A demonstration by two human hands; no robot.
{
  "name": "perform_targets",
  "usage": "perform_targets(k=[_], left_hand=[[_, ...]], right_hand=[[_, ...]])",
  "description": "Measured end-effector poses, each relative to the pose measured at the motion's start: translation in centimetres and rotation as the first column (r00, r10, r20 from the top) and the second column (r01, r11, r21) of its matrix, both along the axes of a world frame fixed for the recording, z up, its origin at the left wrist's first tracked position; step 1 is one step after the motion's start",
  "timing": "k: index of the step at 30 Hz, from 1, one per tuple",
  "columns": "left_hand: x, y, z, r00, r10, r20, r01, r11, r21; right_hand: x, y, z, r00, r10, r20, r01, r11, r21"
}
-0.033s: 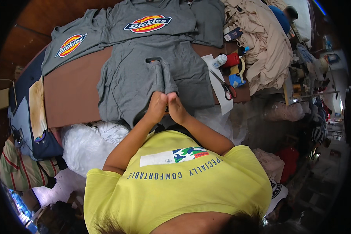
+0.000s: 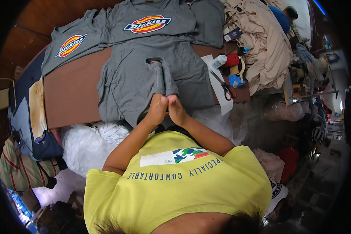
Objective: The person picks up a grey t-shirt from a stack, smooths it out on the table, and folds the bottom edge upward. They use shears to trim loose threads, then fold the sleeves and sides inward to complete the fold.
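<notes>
A grey sleeveless top [image 2: 124, 78] lies spread over the brown table in front of me. Its neck opening and two doubled strips of cloth run toward my body. My left hand [image 2: 158, 109] is closed on the near end of the left strip. Close beside it, thumbs nearly touching, my right hand [image 2: 176, 110] grips the end of the right strip. Cloth hides most of the fingers on both hands. Beyond lie more grey tops, among them a top with a colourful chest print [image 2: 148, 24] and a smaller-looking printed top [image 2: 71, 45].
Right of the top, black-and-red scissors [image 2: 227, 88] lie on a white paper strip [image 2: 223, 104]. Near them are a white bottle [image 2: 219, 61], a red object [image 2: 233, 59] and heaped beige cloth [image 2: 265, 46]. Clear plastic bags [image 2: 82, 146] hang below the brown table's edge [image 2: 72, 91].
Both hands have shifted very slightly toward my body, and the strips of cloth moved a little with them. Everything else stays put.
</notes>
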State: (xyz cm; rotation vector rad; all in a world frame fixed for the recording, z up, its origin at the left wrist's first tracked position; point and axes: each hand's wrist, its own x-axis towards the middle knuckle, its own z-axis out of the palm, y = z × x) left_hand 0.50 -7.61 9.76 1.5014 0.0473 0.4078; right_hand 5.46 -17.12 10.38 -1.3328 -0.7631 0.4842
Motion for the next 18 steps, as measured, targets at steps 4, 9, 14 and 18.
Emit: perform_targets(k=[4, 9, 14, 18], left_hand=[[-0.5, -0.3, 0.1, 0.984, -0.114, 0.138, 0.112, 0.993, 0.023], [-1.0, -1.0, -0.9, 0.978, -0.108, 0.178, 0.116, 0.992, -0.040], [-1.2, -0.5, 1.4, 0.987, -0.128, 0.097, 0.139, 0.983, -0.117], [-7.3, 9.9, 7.0, 0.986, 0.078, -0.148, -0.092, 0.992, -0.090]], right_hand=[[-0.5, -0.8, -0.7, 0.998, 0.055, 0.036, -0.054, 0.998, -0.020], [-1.6, -0.4, 0.3, 0.999, 0.006, 0.048, -0.009, 0.997, 0.077], [-1.0, -0.9, 1.2, 0.984, -0.154, 0.087, 0.143, 0.982, 0.124], [7.5, -13.7, -0.6, 0.990, -0.068, 0.125, 0.053, 0.991, 0.120]])
